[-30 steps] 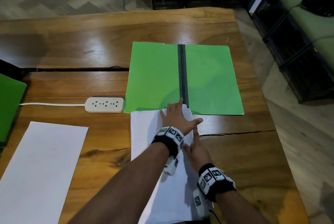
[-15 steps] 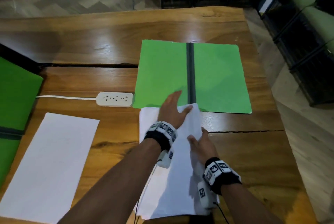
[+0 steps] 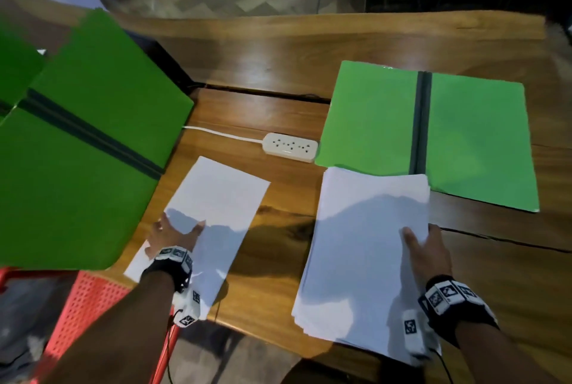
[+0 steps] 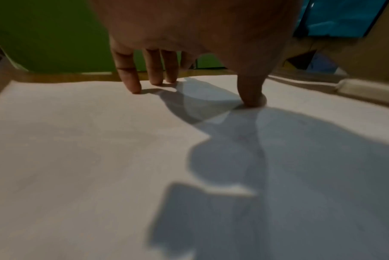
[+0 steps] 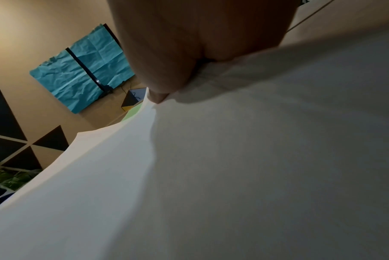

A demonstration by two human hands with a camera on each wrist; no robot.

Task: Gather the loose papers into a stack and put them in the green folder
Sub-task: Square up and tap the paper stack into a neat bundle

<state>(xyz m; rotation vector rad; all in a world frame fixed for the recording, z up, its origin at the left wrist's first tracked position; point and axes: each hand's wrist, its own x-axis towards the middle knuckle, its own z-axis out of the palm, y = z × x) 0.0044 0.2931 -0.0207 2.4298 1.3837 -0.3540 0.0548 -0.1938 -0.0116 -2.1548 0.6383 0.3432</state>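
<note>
Pressing down with straight, spread fingertips (image 4: 134, 88) and thumb: left hand (image 3: 173, 236) on the single loose white paper sheet (image 3: 216, 198), flat on the glossy brown wooden worktop (image 3: 278, 52) near its front edge. Gripping the right edge of the thick white paper stack (image 3: 365, 244): right hand (image 3: 425, 249), thumb on top, fingers curled beneath, that edge lifted slightly in the right wrist view. Lying open and flat just behind the stack, far edge of the stack overlapping its near edge: bright green folder with a dark grey spine (image 3: 464, 136). Sitting between sheet and folder, just left of the folder: white power strip (image 3: 290, 147) with its white cable running left. Covering the left of the worktop, beside the sheet: second large green folder (image 3: 77, 142). Showing below it: red perforated plastic chair (image 3: 86, 306).
</note>
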